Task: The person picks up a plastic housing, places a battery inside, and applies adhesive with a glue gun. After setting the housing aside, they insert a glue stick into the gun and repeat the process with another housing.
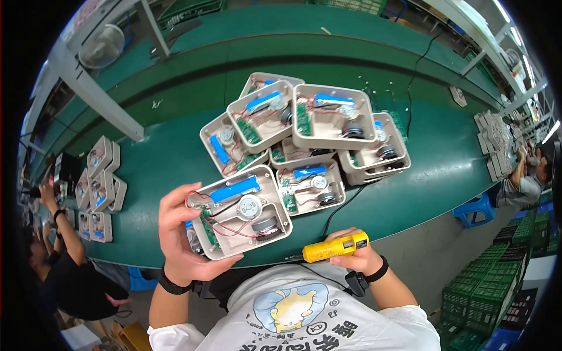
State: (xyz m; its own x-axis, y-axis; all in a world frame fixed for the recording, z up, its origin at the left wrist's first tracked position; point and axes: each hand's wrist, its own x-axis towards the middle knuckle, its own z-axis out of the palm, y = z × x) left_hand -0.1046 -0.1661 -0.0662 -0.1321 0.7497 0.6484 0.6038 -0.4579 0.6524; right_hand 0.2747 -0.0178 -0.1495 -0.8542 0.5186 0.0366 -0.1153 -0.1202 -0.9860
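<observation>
My left hand [181, 234] grips a beige plastic housing [282, 202] by its left side, tilted toward me at the bench's near edge. Inside it sit a blue battery pack [234, 190], a round silver motor [249, 207], a dark round speaker-like part [266, 227], a green circuit board and red and black wires. Another housing, mostly hidden, shows behind my left fingers. My right hand [366, 257] is wrapped around a yellow electric screwdriver [328, 248], its dark bit pointing left below the housing. Beyond lies a pile of similar open housings [333, 140].
The green workbench [158, 169] curves across the view. Housings are stacked at the left [100, 175] and right [494, 140], with other people beside them. Green crates [486, 281] stand on the floor at right near a blue stool [473, 210]. A black cable [339, 210] crosses the bench.
</observation>
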